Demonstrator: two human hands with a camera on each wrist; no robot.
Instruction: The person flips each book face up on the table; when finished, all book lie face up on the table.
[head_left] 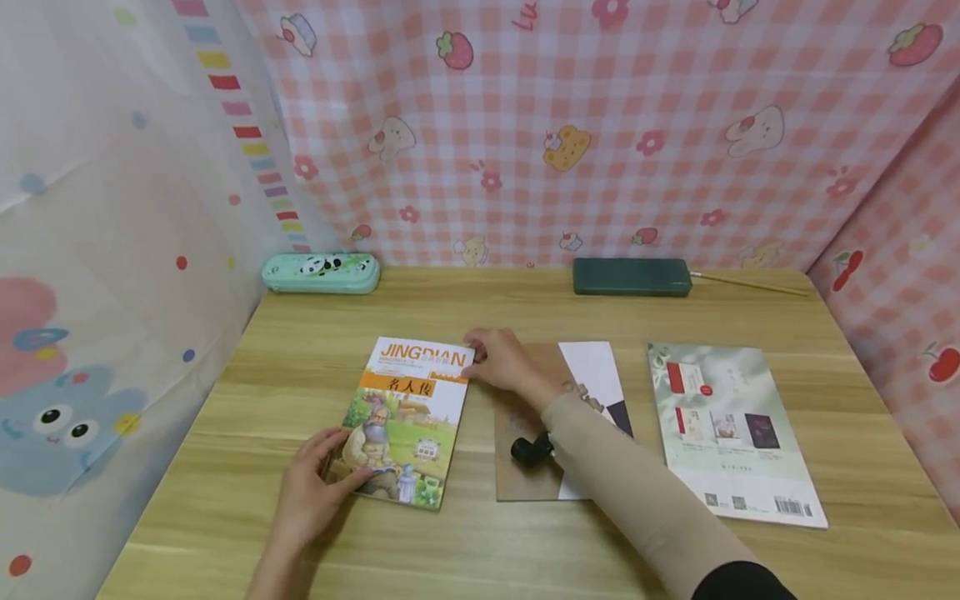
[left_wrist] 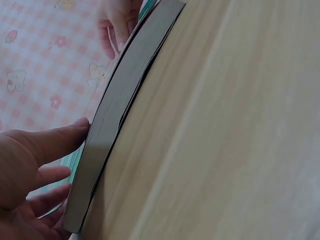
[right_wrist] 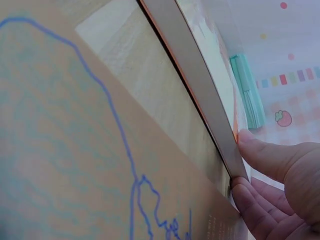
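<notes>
Mint pencil case (head_left: 321, 273), pink-checked backdrop (head_left: 600, 125)

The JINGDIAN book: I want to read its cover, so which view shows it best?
The head view: the book lies cover-up, title and picture visible, left hand and right hand at opposite corners. Both wrist views show only its page edges.

a home study nook: wooden desk (head_left: 525, 533), panda pencil case (head_left: 321, 273), cartoon cloth walls (head_left: 570, 125).

3 books (head_left: 408, 417), 2 pencil cases (head_left: 321, 273), 1 brush (head_left: 750, 283), 2 hands (head_left: 311, 492)
</notes>
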